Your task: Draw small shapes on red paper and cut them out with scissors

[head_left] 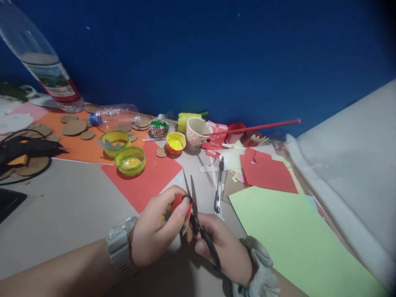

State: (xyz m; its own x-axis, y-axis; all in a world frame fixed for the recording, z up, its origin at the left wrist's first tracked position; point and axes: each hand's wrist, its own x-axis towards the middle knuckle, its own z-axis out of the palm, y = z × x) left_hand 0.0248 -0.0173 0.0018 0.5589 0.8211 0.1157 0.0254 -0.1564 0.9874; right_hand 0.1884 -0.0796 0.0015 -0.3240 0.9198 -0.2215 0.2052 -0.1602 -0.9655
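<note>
My left hand (156, 231), with a pale watch on its wrist, pinches a small red paper piece (180, 203) with yellow marks. My right hand (221, 247), a grey scrunchie on its wrist, grips black-handled scissors (198, 222). The blades point away from me, slightly apart, right beside the red piece. Both hands meet low in the middle of the grey table (62, 206).
A red sheet (145, 181) lies just beyond the hands, a black pen (219, 185) to the right, a green sheet (297, 243) and red paper (266, 173) further right. Paint cups (175, 143), yellow lids (130, 161), a paper cup (195, 133), cardboard discs, a glue gun (27, 146) and a bottle (43, 62) stand behind.
</note>
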